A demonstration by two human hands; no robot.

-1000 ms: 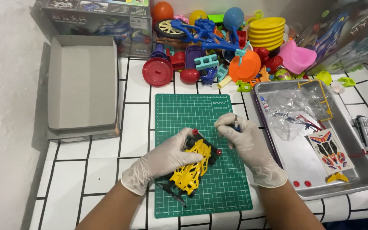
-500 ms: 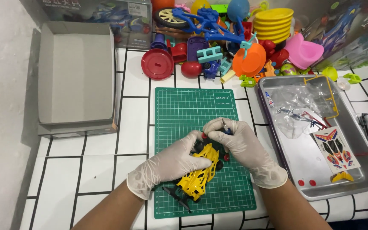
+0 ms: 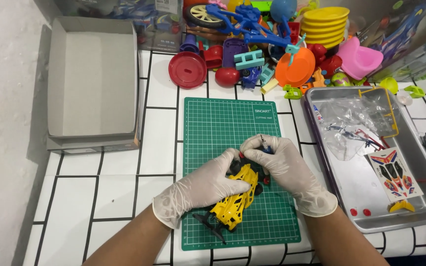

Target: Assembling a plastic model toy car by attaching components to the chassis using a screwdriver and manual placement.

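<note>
Yellow toy car (image 3: 234, 204) front lies hidden under left hand (image 3: 200, 189) and right hand (image 3: 284, 170).

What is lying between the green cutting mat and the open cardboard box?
Nothing lies there. Between the mat and the box the head view shows only bare white tiled tabletop with dark grout lines.

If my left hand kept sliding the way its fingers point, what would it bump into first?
The left hand points up and to the right, over the yellow toy car. It would first meet the right hand, already close at the car's front end; they may even touch.
</note>
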